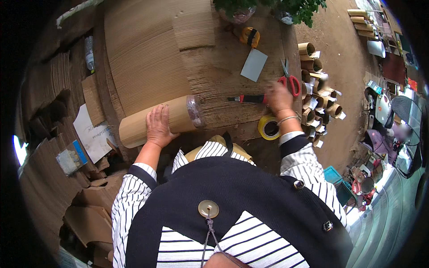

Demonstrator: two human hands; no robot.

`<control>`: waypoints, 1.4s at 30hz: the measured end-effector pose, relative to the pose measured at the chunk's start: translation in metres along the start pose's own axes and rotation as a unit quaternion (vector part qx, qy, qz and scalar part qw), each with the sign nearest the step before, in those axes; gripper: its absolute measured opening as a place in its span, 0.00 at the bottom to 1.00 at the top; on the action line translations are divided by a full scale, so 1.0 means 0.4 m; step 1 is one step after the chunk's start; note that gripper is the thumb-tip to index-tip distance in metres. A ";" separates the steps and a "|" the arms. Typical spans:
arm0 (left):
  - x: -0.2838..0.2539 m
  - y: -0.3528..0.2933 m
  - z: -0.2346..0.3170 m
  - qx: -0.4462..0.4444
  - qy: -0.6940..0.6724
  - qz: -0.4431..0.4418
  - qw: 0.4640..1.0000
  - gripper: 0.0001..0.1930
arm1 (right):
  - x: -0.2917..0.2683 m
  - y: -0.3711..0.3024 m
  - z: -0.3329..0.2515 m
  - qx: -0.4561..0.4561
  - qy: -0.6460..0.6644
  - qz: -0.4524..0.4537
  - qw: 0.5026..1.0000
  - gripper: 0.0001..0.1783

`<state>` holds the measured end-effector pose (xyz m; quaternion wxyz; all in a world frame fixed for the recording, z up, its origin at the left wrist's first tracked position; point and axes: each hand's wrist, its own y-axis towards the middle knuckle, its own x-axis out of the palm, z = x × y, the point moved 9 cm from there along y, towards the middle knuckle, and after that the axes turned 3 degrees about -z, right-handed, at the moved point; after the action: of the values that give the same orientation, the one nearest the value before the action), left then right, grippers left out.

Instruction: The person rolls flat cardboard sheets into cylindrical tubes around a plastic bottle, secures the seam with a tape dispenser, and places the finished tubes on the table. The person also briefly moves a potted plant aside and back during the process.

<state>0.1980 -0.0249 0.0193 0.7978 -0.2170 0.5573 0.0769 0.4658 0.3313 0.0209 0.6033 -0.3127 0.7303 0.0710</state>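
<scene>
My left hand grips a tan cardboard tube lying on its side, fingers over its top and thumb along the near side. Clear crinkled plastic shows at the tube's right end. To the right, my right hand has its fingers curled at the end of a red and black utility knife, whose tip points left. Just beyond that hand lie red-handled scissors. A roll of yellow tape sits close to my right wrist.
Corrugated cardboard sheets cover the table's left part. A white card and a yellow tape measure lie farther back, near leafy plants. Several cardboard tubes stand right of the table. Stacked cardboard fills the left side.
</scene>
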 end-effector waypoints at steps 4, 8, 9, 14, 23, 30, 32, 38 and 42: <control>-0.001 0.005 0.000 0.013 0.004 0.023 1.000 0.63 | -0.059 0.097 0.200 0.115 -0.097 -0.066 0.986 0.14; 0.016 -0.006 -0.005 -0.012 0.012 -0.030 0.999 0.62 | 0.045 0.084 0.049 -0.047 -0.094 -0.171 0.980 0.14; 0.036 -0.008 -0.015 -0.019 0.024 -0.043 0.999 0.62 | 0.094 0.045 -0.019 -0.124 -0.107 -0.192 0.968 0.17; 0.018 0.003 -0.026 -0.031 0.027 -0.040 0.998 0.61 | 0.199 -0.042 -0.105 -0.285 -0.199 -0.133 0.928 0.22; 0.057 -0.043 -0.009 -0.047 0.021 -0.032 0.998 0.56 | 0.141 0.044 -0.430 -0.229 0.142 -0.297 0.916 0.23; 0.042 -0.035 0.001 -0.052 0.030 -0.068 0.996 0.48 | 0.308 -0.067 -1.030 -0.417 -0.049 -0.333 0.844 0.28; 0.028 -0.042 0.013 -0.042 0.014 -0.017 0.999 0.42 | 0.385 -0.121 -1.124 -0.469 -0.125 -0.320 0.814 0.30; 0.053 -0.062 -0.018 -0.080 -0.161 0.100 0.979 0.20 | 0.519 -0.223 -1.267 -0.560 -0.192 -0.298 0.748 0.38; 0.040 -0.054 0.006 -0.104 -0.066 0.074 0.990 0.16 | 0.541 -0.249 -1.285 -0.565 -0.216 -0.300 0.738 0.37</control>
<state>0.2138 -0.0449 0.0110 0.7978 -0.2513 0.5073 0.2073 0.0732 -0.0754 -0.0175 0.4476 -0.7749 0.2751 0.3515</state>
